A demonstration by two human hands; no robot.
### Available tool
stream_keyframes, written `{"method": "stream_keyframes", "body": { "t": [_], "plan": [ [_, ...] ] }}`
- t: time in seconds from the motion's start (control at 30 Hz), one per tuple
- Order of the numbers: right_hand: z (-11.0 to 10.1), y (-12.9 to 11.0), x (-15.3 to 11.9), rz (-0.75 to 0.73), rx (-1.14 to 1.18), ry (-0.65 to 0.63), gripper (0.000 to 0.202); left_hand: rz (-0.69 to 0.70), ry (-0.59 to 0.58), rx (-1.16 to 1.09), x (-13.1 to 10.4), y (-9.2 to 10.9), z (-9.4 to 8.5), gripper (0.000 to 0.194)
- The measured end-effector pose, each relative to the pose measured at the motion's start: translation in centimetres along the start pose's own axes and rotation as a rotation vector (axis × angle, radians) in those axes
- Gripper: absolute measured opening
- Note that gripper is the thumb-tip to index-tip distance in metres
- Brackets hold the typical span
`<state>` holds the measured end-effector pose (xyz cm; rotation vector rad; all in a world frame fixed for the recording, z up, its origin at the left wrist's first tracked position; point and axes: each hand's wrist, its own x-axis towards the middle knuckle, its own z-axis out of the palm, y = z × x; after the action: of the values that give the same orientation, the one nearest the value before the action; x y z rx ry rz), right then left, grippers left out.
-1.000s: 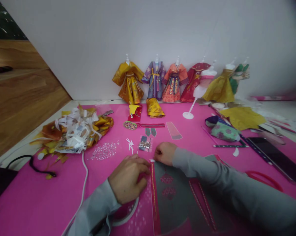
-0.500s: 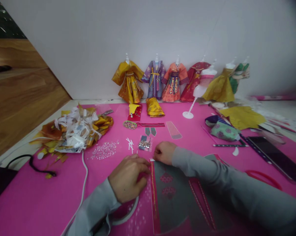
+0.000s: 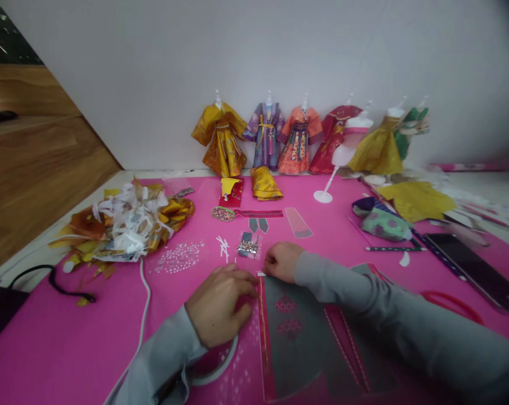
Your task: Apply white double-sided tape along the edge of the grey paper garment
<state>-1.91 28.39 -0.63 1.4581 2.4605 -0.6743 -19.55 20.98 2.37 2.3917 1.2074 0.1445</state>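
Flat in front of me lies a grey cloth piece [image 3: 294, 349] with pink borders, gold trim and red printed motifs. At its top left corner shows a small white strip [image 3: 260, 274]. My left hand [image 3: 220, 306] is curled beside that corner, fingertips against the cloth edge and thumb bent beneath. Over the cloth's top edge rests my right hand [image 3: 283, 262], its fingers pinched together; what they hold is hidden. A white ring [image 3: 220, 368], like a tape roll, sits partly under my left wrist. A small packet of beads [image 3: 249, 246] lies just beyond my hands.
Scraps [image 3: 128, 225] are heaped at the left, near a white cable [image 3: 143, 304]. Small dressed mannequins [image 3: 269, 135] line the wall, and a bare white mannequin [image 3: 343, 154] stands forward. At the right lie a phone [image 3: 469, 267], a pencil case [image 3: 383, 222] and a red-handled tool [image 3: 452, 306].
Both hands keep almost the same pose at the cloth's top edge. The whole view has shifted very slightly.
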Motion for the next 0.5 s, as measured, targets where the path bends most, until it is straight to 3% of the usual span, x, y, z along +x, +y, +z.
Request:
{"method": "stream_keyframes", "body": {
  "t": [0.5],
  "plan": [
    [0.1,-0.17,-0.02,0.009,-0.002,0.011,0.02,0.01,0.004,0.009,-0.05,-0.16,0.16,0.03]
  ]
}}
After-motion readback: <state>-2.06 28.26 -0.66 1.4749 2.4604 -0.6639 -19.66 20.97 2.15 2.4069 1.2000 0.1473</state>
